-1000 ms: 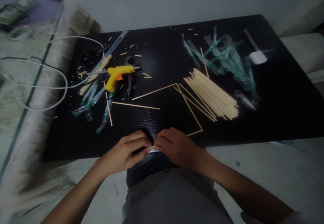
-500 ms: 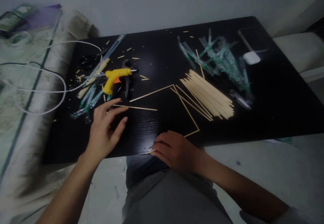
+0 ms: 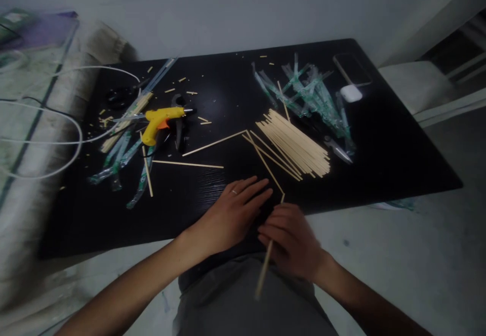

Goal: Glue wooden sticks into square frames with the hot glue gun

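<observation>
Right hand (image 3: 290,242) grips a stick (image 3: 265,267), axis roughly one-to-seven o'clock. Left hand (image 3: 237,212), ten o'clock from the right, lies outstretched; nothing visibly held.

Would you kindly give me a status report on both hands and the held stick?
Right hand: thin stick in its grip, lower end past the table edge. Left hand: open, alongside. Glue gun: off left, clear of both hands.

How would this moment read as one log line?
right hand: gripping thin stick | left hand: open, palm down | stick pile: on black table
</observation>
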`<control>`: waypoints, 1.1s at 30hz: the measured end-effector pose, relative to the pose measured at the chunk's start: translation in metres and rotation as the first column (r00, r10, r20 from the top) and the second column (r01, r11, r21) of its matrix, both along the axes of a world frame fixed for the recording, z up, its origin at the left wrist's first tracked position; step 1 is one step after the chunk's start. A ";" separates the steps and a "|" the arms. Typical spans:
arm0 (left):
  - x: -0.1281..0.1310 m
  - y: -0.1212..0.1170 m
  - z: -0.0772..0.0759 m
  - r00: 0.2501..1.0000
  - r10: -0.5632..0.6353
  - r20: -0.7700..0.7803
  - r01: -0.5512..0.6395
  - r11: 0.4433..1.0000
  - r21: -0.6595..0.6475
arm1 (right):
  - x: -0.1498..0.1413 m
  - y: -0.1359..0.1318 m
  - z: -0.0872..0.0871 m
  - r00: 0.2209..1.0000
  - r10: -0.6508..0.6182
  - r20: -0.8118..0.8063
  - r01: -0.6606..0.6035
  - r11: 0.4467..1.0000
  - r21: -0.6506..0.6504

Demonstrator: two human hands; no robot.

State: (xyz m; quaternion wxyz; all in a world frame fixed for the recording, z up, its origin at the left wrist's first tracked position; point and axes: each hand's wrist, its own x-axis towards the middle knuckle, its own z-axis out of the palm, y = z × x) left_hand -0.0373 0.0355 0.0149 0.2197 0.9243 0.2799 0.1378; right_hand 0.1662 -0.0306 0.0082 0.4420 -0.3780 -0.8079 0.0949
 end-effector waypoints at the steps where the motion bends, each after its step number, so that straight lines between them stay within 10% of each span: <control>1: 0.008 0.000 -0.001 0.999 -0.024 -0.036 0.025 0.999 0.029 | 0.007 -0.001 0.002 0.998 -0.048 -0.028 0.047 0.999 -0.021; 8: 0.031 -0.002 -0.011 0.986 0.018 -0.166 0.013 0.982 0.188 | 0.053 0.002 0.002 0.864 -0.487 -0.126 0.429 0.845 -0.321; 13: 0.031 -0.004 -0.011 0.986 0.030 -0.162 0.001 0.982 0.188 | 0.063 0.014 0.005 0.700 -0.632 -0.332 0.314 0.690 -0.653; 18: 0.033 -0.003 -0.012 0.994 0.036 -0.099 -0.024 0.992 0.122 | 0.075 0.027 0.023 0.439 -0.683 -0.584 0.294 0.723 -0.625; 23: 0.021 -0.003 -0.001 0.964 0.122 0.236 -0.082 0.982 -0.173 | 0.054 0.025 0.025 0.708 -0.528 -0.470 0.168 0.771 -0.614; 26: 0.004 -0.005 0.012 0.884 0.323 0.337 -0.139 0.871 -0.471 | 0.025 0.023 0.016 0.932 -0.253 -0.260 0.127 0.899 -0.420; 33: -0.043 -0.010 0.016 0.664 0.698 0.267 -0.334 0.596 -0.730 | -0.033 0.042 0.016 0.996 0.087 0.025 -0.083 0.986 -0.147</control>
